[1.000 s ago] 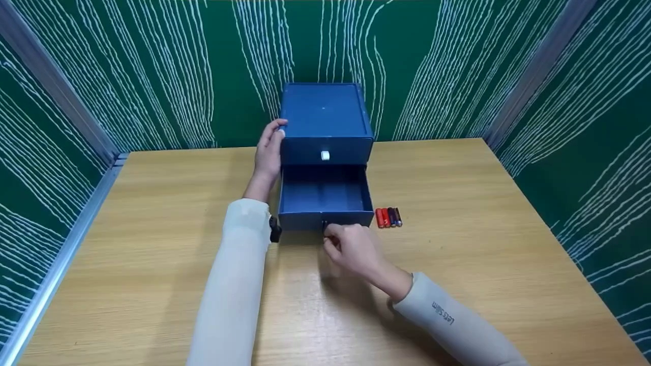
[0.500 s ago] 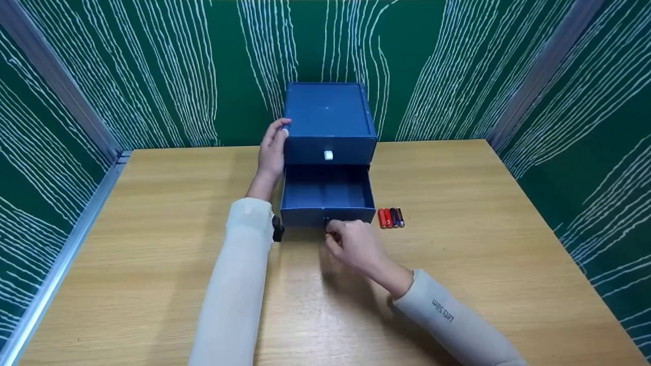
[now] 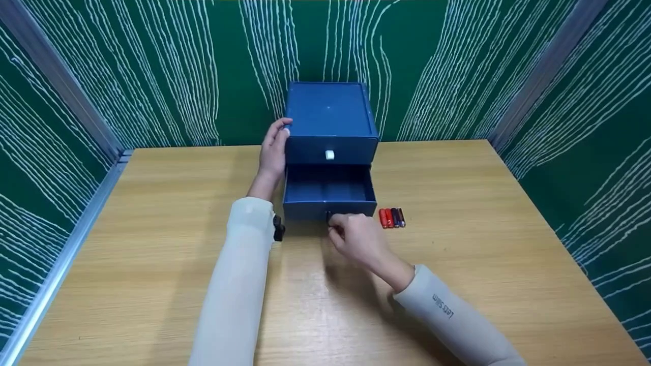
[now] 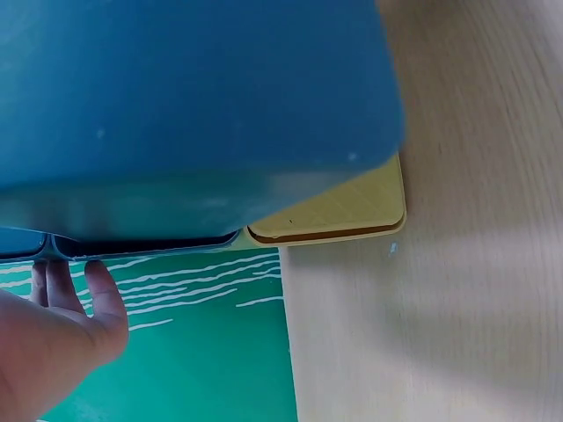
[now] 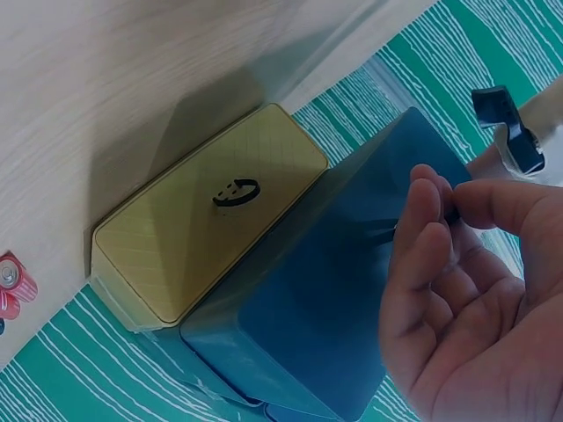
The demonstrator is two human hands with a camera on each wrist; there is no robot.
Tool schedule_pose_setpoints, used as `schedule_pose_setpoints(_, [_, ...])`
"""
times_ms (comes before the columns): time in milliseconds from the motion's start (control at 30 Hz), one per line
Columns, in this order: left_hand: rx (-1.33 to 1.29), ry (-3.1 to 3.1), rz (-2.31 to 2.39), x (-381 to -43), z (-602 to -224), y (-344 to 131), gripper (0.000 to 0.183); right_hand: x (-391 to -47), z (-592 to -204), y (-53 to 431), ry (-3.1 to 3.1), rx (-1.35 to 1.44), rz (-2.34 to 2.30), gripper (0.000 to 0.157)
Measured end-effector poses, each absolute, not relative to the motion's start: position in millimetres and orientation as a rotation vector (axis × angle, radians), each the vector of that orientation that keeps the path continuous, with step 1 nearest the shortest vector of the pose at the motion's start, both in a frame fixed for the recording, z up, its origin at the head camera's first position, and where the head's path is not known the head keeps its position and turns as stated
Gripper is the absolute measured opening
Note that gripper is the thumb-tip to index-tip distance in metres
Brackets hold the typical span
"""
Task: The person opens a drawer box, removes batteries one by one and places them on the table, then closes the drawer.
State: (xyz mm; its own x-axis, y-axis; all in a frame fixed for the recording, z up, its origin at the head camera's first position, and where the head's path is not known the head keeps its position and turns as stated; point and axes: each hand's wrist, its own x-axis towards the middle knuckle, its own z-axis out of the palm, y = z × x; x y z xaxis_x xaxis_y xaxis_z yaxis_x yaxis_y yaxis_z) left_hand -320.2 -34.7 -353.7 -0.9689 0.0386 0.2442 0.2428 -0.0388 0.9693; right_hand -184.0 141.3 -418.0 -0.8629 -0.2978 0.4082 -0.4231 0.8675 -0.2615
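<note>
A blue drawer cabinet [image 3: 328, 109] stands at the back of the table, its upper drawer closed with a white knob [image 3: 329, 154]. Below that, a blue drawer [image 3: 329, 209] is pulled partway out, and its inside looks bare. My right hand [image 3: 358, 236] pinches this drawer's small dark handle [image 5: 383, 230] between thumb and fingers. Against the cabinet's left side rests my left hand [image 3: 272, 155], fingers extended and fingertips at the top edge. In the left wrist view those fingers [image 4: 62, 286] touch the cabinet's edge.
Several batteries [image 3: 392, 218], red and dark, lie in a row just right of the drawer. Under the open drawer, a yellow drawer front [image 5: 207, 211] with a dark loop handle [image 5: 236, 192] shows in the right wrist view. Green walls with white lines [image 3: 244, 122] enclose the table.
The open blue drawer has slid partway back into the cabinet, my right hand moving with it on the handle. My left hand keeps its place on the cabinet's side.
</note>
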Motion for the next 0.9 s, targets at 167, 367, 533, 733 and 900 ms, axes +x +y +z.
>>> schedule_pose_setpoints(167, [-0.301,-2.060,-2.164,-324,-356,-35,0.033,-190,-416,142,-2.664,0.520,0.486,0.011])
schedule_pose_setpoints(367, [-0.309,-2.049,-2.171,-328,-360,-37,0.032,-197,-415,142,-2.683,0.498,0.509,0.011])
schedule_pose_setpoints(533, [-0.287,-2.070,-2.167,-322,-355,-39,0.032,-204,-414,140,-2.715,0.484,0.510,0.012])
schedule_pose_setpoints(733, [-0.289,-2.077,-2.168,-322,-355,-37,0.033,-211,-414,141,-2.736,0.463,0.519,0.012])
schedule_pose_setpoints(900, [-0.286,-2.075,-2.179,-321,-356,-36,0.032,-216,-413,142,-2.740,0.443,0.542,0.012])
